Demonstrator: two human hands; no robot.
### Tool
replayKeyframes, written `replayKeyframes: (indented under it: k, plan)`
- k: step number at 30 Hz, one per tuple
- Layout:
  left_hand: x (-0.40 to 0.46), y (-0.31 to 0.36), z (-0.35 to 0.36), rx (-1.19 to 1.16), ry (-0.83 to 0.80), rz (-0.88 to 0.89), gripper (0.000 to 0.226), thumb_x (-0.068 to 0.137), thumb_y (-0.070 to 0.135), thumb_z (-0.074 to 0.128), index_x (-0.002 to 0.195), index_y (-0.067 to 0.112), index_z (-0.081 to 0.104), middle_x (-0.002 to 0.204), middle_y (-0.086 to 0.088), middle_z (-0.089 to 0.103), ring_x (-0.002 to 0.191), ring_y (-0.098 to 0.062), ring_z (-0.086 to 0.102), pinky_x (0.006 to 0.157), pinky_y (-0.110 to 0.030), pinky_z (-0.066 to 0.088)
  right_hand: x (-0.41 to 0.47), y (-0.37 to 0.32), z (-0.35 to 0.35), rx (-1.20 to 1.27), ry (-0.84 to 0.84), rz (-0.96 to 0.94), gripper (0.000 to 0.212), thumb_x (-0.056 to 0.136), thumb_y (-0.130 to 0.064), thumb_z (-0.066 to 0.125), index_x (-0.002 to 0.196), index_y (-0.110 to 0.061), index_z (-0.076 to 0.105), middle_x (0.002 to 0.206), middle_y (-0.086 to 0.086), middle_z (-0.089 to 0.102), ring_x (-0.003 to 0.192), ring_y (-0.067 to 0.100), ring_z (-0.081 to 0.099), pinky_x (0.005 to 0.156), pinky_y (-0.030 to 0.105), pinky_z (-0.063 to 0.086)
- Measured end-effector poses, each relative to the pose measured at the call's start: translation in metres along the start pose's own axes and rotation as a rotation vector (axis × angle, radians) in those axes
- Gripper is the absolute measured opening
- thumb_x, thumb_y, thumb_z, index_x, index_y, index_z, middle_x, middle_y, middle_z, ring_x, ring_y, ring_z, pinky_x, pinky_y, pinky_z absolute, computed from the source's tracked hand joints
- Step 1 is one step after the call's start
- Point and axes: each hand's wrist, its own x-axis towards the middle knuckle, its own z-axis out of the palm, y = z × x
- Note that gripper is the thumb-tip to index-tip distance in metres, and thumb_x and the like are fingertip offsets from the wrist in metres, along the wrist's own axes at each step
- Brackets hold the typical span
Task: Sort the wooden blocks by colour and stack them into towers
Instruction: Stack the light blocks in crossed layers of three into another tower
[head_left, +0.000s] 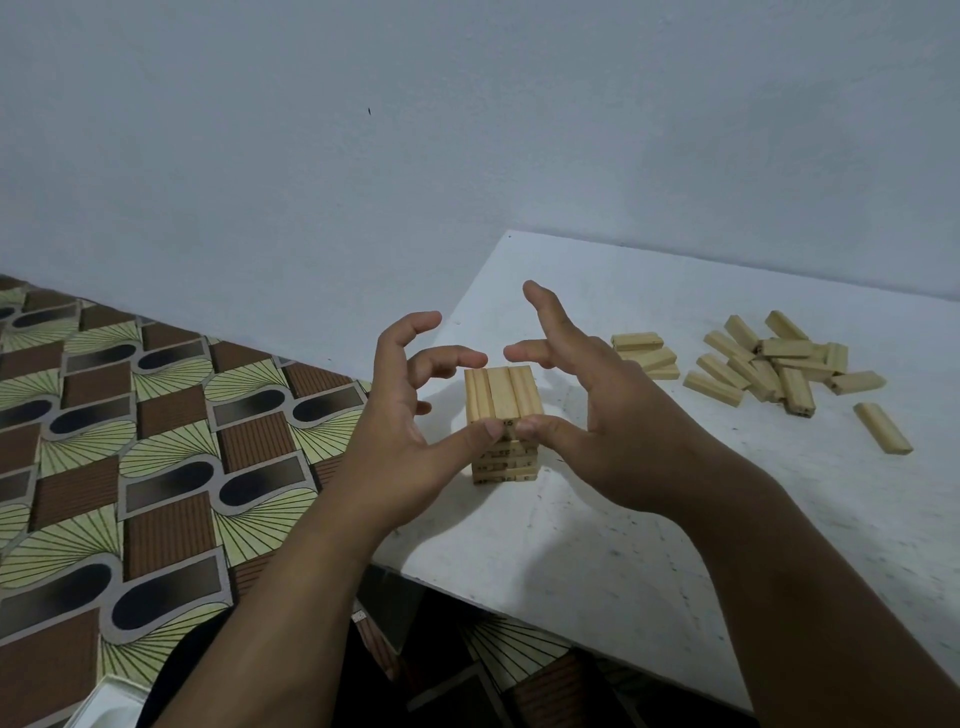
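A tower of pale wooden blocks (503, 395) stands near the left edge of the white table (597, 545), its top layer made of three blocks side by side. My left hand (400, 410) is on its left and my right hand (597, 410) on its right. Both thumbs touch the near face of the top layer, while the fingers are spread and curled above the tower without gripping it. Loose pale blocks lie in a pile (774, 364) to the right, with a small group (647, 356) behind my right hand and a single block (883, 428) further right.
The table's left edge (415, 441) runs close beside the tower, and below it lies a patterned brown, green and black floor covering (156, 441). A plain bluish wall (467, 130) stands behind the table. A white object (111, 706) shows at the bottom left.
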Motion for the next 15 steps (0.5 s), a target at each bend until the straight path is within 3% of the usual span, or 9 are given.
replayKeyframes:
  k: [5, 9, 12, 15]
  plan:
    - [-0.001, 0.001, -0.002, -0.031, 0.029, -0.001, 0.078, 0.078, 0.029, 0.071, 0.14, 0.037, 0.025, 0.128, 0.02, 0.061, 0.128, -0.005, 0.046, 0.1, -0.037, 0.039, -0.003, 0.0, -0.002, 0.003, 0.018, 0.017, 0.1, 0.088, -0.036, 0.07, 0.144, -0.061, -0.009, 0.144, -0.028, 0.044, 0.138, 0.011, 0.034, 0.115, 0.049, 0.031]
    - [-0.001, 0.016, -0.002, 0.008, 0.092, -0.002, 0.054, 0.083, 0.025, 0.07, 0.127, 0.042, 0.045, 0.125, 0.023, 0.06, 0.127, -0.002, 0.047, 0.107, -0.041, 0.037, -0.012, 0.004, -0.009, 0.031, 0.093, 0.066, 0.083, 0.092, -0.041, 0.062, 0.145, -0.061, 0.001, 0.138, -0.029, 0.046, 0.133, 0.013, 0.039, 0.109, 0.048, 0.037]
    - [0.0, 0.031, 0.002, 0.159, 0.113, 0.013, 0.034, 0.088, 0.031, 0.068, 0.116, 0.047, 0.057, 0.125, 0.034, 0.051, 0.128, 0.001, 0.042, 0.111, -0.047, 0.035, -0.023, 0.009, -0.016, -0.002, 0.158, 0.071, 0.06, 0.095, -0.043, 0.056, 0.147, -0.049, 0.027, 0.138, -0.028, 0.048, 0.132, 0.007, 0.039, 0.112, 0.047, 0.034]
    - [0.002, 0.048, 0.01, 0.305, 0.123, 0.199, 0.028, 0.086, 0.035, 0.06, 0.113, 0.041, 0.062, 0.118, 0.036, 0.054, 0.124, 0.004, 0.043, 0.109, -0.051, 0.034, -0.038, 0.016, -0.027, -0.073, 0.216, 0.076, 0.042, 0.096, -0.043, 0.056, 0.137, -0.038, 0.052, 0.139, -0.023, 0.051, 0.134, 0.001, 0.039, 0.115, 0.038, 0.03]
